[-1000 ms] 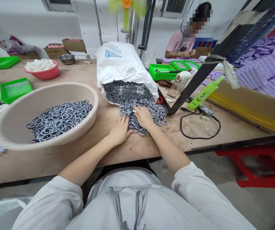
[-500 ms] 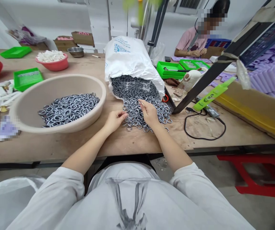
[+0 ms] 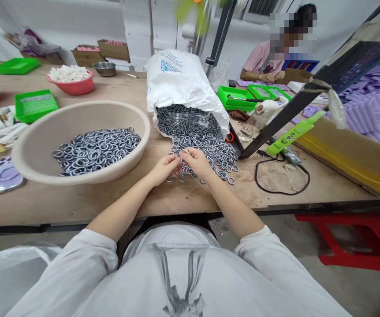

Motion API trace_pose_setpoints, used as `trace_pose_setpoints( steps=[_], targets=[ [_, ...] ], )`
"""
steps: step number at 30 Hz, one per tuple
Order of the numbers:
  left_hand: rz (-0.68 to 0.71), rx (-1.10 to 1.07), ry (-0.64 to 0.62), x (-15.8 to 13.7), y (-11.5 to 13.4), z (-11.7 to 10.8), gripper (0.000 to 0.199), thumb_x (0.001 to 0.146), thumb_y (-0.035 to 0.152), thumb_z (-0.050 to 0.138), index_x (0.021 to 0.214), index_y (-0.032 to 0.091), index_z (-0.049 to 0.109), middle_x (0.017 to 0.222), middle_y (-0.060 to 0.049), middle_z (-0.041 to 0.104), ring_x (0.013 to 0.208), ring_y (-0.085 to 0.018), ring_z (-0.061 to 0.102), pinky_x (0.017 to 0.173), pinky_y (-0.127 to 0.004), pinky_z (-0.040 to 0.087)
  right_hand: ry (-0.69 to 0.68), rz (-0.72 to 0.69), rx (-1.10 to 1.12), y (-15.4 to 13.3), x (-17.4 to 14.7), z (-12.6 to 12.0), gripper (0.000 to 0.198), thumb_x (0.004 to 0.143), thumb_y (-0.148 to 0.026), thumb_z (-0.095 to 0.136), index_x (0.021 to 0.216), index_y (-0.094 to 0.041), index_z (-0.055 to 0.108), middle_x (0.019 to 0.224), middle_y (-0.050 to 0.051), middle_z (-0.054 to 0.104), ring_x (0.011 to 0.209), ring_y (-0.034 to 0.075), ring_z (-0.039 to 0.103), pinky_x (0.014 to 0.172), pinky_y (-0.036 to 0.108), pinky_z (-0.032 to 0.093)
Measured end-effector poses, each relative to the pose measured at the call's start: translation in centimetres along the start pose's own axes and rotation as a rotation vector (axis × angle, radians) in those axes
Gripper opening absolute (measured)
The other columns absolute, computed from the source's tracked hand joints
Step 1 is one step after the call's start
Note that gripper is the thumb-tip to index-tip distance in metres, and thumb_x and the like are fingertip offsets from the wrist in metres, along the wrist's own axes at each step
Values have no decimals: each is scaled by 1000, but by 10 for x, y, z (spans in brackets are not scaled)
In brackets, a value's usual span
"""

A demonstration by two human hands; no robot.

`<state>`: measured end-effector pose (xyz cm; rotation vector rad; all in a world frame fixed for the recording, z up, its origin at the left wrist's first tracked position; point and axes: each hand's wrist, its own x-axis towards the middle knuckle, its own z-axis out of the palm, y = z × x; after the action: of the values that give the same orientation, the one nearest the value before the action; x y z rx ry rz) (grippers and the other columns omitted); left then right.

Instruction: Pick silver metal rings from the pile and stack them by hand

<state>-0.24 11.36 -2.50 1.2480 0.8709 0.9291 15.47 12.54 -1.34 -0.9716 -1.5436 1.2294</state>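
Note:
My left hand [image 3: 165, 169] and my right hand [image 3: 197, 164] meet at the fingertips over the near edge of a pile of grey metal rings [image 3: 223, 154]. Between the left thumb and fingers, pinched together, is what looks like one metal ring, mostly hidden. The right fingers are closed too, around something small, thin and pale that is too small to name. The pile spills from the mouth of a white sack [image 3: 186, 86] lying on its side. Left of my hands stands a large beige basin [image 3: 33, 145] with many more rings in it.
A dark slanted post [image 3: 276, 114] rises right of the pile, beside a looped black cable [image 3: 281, 192] and a lime-green strip [image 3: 294, 134]. A phone [image 3: 6, 176] lies left of the basin. Green trays [image 3: 36, 105] hold small parts. A co-worker [image 3: 262, 61] sits across the table.
My hands, apart over the rings before, have come together at the fingertips. The right hand moved left and nearer to me; the left moved slightly right. The view shifted a little.

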Motion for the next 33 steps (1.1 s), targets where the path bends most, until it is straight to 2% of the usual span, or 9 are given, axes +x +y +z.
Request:
trace_pose_setpoints(
  steps=[6,12,14,16,19,23,26,30,33],
  targets=[
    [-63,-72,28,-1,-1,3,40,77,56,68,76,18,55,60,1,56,51,-11,50,47,-22,40,-55,30,76,10,-7,5,49,73,-68,70,83,-24,49,66,-5,59,59,14,57,59,29,47],
    [-36,-25,31,-3,-2,3,43,75,57,72,79,18,56,66,1,58,53,-10,50,48,-22,42,-90,50,107,15,-8,2,48,75,-67,69,81,-23,51,65,-5,58,61,14,57,62,29,47],
    [-20,-22,23,-4,-2,4,45,76,60,71,77,18,55,65,1,57,52,-9,49,48,-21,42,-67,53,126,16,-8,1,51,75,-72,66,79,-23,52,64,-4,55,58,12,52,59,28,44],
    [-23,-26,34,-6,0,5,46,77,60,69,75,18,54,62,1,56,50,-8,48,47,-21,40,-26,67,129,15,-9,-2,54,78,-77,58,77,-23,53,59,-6,46,52,10,42,52,26,37],
    [-45,-54,104,-9,2,6,44,80,58,68,74,17,54,61,1,56,49,-8,47,46,-20,38,25,68,86,12,-11,-5,58,81,-79,50,76,-22,55,55,-7,34,50,10,31,49,26,28],
    [-43,-99,198,-10,7,4,38,81,52,68,74,17,55,61,1,55,49,-7,47,46,-19,39,57,-27,-42,9,-12,-7,54,79,-75,59,77,-21,57,65,-4,47,61,12,42,60,27,37],
    [-59,-146,217,-10,9,3,34,82,47,68,73,16,55,60,2,55,48,-7,47,45,-18,38,96,-81,-116,11,-13,-4,48,82,-69,60,82,-21,60,75,-1,56,70,13,50,68,28,42],
    [-94,-202,137,-10,8,5,35,79,46,71,72,16,55,57,2,53,47,-6,45,43,-18,37,55,-121,-118,13,-16,1,43,81,-58,68,106,-23,62,92,1,65,82,17,60,76,31,47],
    [-109,-213,83,-13,10,9,37,76,46,74,72,17,53,57,4,50,46,-6,44,42,-18,35,7,-98,-80,8,-16,3,41,81,-58,67,104,-24,63,91,1,67,81,18,62,76,31,49]
  ],
)
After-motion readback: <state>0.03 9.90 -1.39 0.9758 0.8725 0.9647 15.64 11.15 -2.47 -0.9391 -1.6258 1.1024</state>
